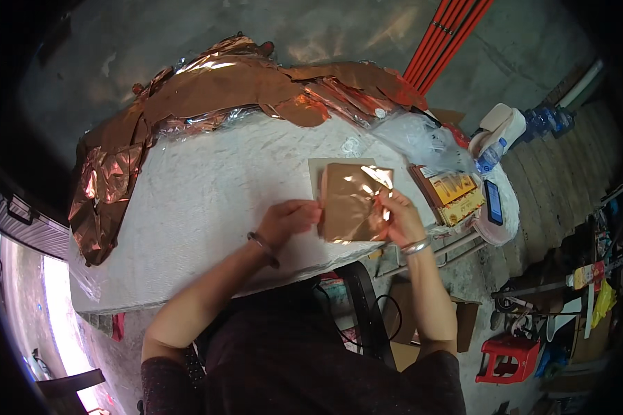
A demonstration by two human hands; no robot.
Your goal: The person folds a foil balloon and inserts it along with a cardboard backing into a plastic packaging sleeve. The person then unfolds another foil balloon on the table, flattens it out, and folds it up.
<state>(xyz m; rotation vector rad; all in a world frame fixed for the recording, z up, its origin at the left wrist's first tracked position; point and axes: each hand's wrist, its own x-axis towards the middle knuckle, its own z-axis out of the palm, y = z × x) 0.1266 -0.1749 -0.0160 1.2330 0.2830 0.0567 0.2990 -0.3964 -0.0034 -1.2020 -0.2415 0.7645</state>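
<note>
From the head view, my left hand (291,218) pinches the left edge of a shiny copper-coloured foil sheet (349,204), and my right hand (396,216) grips its right edge. The foil is crinkled and glints with light, held just above the white tabletop (208,200), over a tan card (316,173).

Left hand (289,218) and right hand (396,218) raised side by side, fingers pinched, forearms bare, wrists bangled

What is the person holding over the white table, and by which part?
A shiny copper-coloured foil sheet, gripped at both sides: the left hand pinches its left edge, and the right hand pinches its right edge. It sits above a flat beige card on the white table.
</note>
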